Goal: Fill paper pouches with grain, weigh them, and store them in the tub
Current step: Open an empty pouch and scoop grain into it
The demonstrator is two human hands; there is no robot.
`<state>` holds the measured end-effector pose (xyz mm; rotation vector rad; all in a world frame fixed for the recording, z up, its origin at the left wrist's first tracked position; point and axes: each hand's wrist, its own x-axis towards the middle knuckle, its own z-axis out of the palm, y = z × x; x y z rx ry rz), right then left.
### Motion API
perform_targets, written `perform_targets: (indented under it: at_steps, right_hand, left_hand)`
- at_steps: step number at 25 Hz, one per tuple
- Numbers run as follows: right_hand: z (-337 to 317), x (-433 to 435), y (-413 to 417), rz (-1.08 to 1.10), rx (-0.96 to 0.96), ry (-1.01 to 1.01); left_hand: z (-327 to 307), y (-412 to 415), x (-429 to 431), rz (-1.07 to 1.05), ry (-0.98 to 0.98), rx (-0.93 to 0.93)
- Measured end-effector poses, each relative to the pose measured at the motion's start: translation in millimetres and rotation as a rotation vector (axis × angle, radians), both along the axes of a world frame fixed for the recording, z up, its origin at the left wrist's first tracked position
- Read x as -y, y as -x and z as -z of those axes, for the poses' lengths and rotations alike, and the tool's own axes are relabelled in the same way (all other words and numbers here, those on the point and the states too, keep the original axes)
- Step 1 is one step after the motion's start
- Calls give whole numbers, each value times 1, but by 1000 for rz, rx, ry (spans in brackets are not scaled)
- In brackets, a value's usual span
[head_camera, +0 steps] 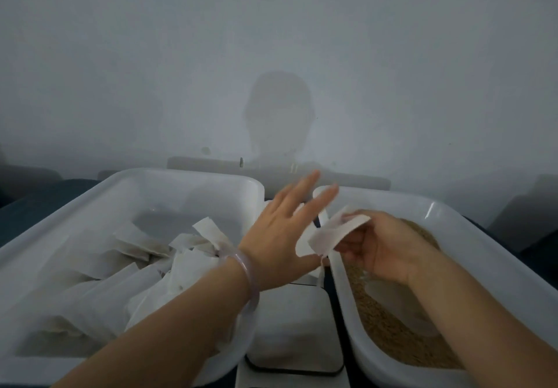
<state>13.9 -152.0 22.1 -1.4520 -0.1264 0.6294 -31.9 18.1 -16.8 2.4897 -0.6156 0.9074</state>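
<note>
My right hand (380,249) pinches a white paper pouch (329,235) over the near-left edge of the right tub (483,242), which holds brown grain (389,333). My left hand (280,233) hovers between the two tubs with its fingers spread and straight, blurred, its thumb close to the pouch. The left white tub (60,224) holds several paper pouches (126,267). A white scale (296,324) sits between the tubs, low in the view, with nothing on its plate.
A pale wall rises directly behind the tubs, with a shadow of a head on it. A dark surface lies under the tubs. A white object lies half sunk in the grain.
</note>
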Motion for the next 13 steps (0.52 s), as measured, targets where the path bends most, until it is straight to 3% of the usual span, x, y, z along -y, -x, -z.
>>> perform_targets:
  at_steps: [3, 8, 11, 13]
  right_hand:
    - [7, 3, 1, -96, -13, 21]
    - [16, 1, 3, -59, -19, 32]
    - [26, 5, 2, 295, 536, 179]
    - [25, 10, 9, 289, 917, 142]
  left_hand:
    - [-2, 5, 11, 183, 97, 103]
    - [2, 7, 7, 82, 415, -71]
    - [0, 2, 5, -21, 613, -134]
    - [0, 3, 7, 9, 732, -233]
